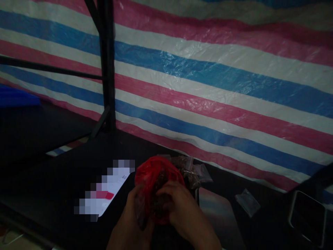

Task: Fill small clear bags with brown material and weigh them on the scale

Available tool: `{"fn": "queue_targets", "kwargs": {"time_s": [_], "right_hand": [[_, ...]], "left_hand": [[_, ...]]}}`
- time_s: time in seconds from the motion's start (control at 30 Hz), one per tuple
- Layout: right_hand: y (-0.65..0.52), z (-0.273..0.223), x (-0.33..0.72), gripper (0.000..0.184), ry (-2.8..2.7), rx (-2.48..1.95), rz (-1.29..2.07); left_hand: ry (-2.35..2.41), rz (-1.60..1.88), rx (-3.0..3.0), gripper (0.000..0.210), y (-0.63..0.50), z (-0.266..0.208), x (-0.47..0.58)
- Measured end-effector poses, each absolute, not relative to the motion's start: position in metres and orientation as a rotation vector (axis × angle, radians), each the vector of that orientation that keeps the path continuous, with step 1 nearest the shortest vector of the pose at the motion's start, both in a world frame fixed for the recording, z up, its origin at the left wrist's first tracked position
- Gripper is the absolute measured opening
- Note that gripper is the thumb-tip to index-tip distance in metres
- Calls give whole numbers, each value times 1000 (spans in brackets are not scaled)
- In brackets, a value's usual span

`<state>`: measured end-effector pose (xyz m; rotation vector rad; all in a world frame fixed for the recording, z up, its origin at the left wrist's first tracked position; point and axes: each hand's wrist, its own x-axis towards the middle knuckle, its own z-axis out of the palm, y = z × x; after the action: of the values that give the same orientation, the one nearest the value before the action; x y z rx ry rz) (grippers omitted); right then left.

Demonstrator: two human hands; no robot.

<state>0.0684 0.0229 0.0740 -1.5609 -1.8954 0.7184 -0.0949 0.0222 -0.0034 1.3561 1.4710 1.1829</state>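
A red plastic bag (145, 170) stands with its mouth turned towards me, and dark, small loose pieces (160, 205) show inside it. My left hand (130, 218) is closed at the bag's left side around a small clear plastic bag (139, 208). My right hand (179, 205) reaches into the red bag from the right. Its fingers are curled together over the dark pieces; what lies between them is too dark to make out. Just behind the red bag lie several small clear bags with brownish contents (191, 173).
On the black table (65, 177) a lit phone (104, 198) lies to the left. A flat silvery plate-like thing (215, 211), clear bags (247, 202) and a light-rimmed dark device (308, 218) are to the right. Behind are a black metal post (107, 69) and striped sheeting (208, 86).
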Motion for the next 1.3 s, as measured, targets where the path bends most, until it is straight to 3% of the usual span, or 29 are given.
{"fn": "queue_targets", "kwargs": {"time_s": [0.37, 0.57, 0.9, 1.13, 1.3], "right_hand": [[27, 72, 91, 41, -1586, -1539, 908], [25, 91, 87, 37, -1534, -1311, 859], [7, 126, 44, 43, -1849, -1365, 736], [14, 115, 40, 67, -1984, -1321, 583], [14, 119, 42, 64, -1875, -1316, 628]], "left_hand": [[1295, 1399, 1230, 56, 28, 8, -90], [1360, 1371, 1203, 67, 30, 5, -86], [1409, 1321, 1303, 46, 31, 19, -94], [1399, 1340, 1308, 48, 33, 9, -92], [1365, 1419, 1295, 44, 35, 7, -90]]}}
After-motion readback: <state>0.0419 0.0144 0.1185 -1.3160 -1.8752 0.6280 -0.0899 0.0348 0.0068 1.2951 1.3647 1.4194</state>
